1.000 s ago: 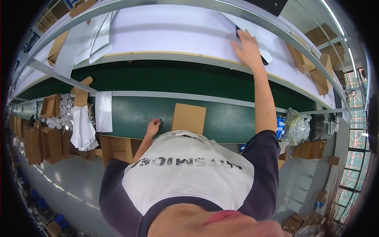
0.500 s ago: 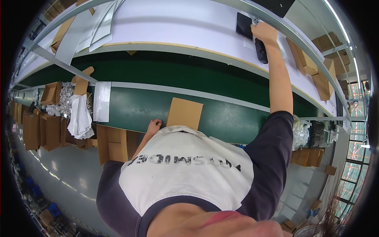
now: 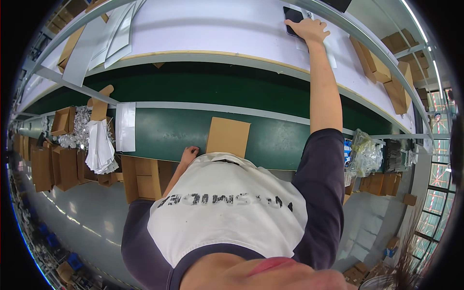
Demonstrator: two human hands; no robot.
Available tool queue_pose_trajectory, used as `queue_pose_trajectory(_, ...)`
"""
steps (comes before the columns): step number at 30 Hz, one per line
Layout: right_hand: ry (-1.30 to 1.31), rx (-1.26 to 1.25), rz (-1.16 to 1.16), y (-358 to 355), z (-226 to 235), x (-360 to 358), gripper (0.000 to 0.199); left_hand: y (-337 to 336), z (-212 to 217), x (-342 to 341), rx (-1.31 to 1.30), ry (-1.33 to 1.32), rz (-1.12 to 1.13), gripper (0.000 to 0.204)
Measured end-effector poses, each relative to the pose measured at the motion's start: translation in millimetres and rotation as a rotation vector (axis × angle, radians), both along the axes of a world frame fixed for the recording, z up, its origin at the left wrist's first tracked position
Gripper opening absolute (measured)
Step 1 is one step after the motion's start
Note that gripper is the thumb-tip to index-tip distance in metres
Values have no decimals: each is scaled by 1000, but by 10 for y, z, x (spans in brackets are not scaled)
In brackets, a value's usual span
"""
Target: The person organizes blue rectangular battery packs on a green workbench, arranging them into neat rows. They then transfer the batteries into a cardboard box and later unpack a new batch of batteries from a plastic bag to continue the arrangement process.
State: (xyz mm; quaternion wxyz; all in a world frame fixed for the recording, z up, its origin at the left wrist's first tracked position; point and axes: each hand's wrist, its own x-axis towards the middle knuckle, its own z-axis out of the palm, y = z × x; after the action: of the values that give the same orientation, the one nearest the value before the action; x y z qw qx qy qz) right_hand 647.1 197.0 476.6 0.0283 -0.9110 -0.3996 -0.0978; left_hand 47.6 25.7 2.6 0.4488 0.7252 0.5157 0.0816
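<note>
High on the white shelf, my right hand (image 3: 313, 31) is spread over a dark phone-like device (image 3: 294, 20). Its thumb lies across the device, and the other fingers are apart to the right. A small metallic piece (image 3: 310, 15) sits just beyond the fingers. Down by the front edge of the green bench (image 3: 164, 126), my left hand (image 3: 189, 154) is curled, with something small and dark at its fingertips that I cannot make out. To the right of that hand, a brown cardboard box (image 3: 229, 135) rests on the bench against my shirt.
White sheets (image 3: 113, 38) lean at the shelf's left end; open cartons (image 3: 369, 65) stand at its right. A metal rail (image 3: 270, 113) runs behind the bench. Crumpled clear plastic (image 3: 365, 153) lies at the right, white bags (image 3: 100, 147) at the left, with cardboard boxes (image 3: 140, 179) below.
My right hand has moved left and opened out over the phone-like device. The long black object beside that device is no longer visible. My left hand and the cardboard box have stayed nearly in place.
</note>
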Motion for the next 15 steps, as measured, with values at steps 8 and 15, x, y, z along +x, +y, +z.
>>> queue_pose_trajectory(8, -54, -22, 26, 68, -21, -68, 92, 43, -64, -6, -14, 14, -30, 26)
queue_pose_trajectory(15, -37, 38, 160, -549, 460, 112, 82, 89, 221, 327, -325, 10, -22, 43)
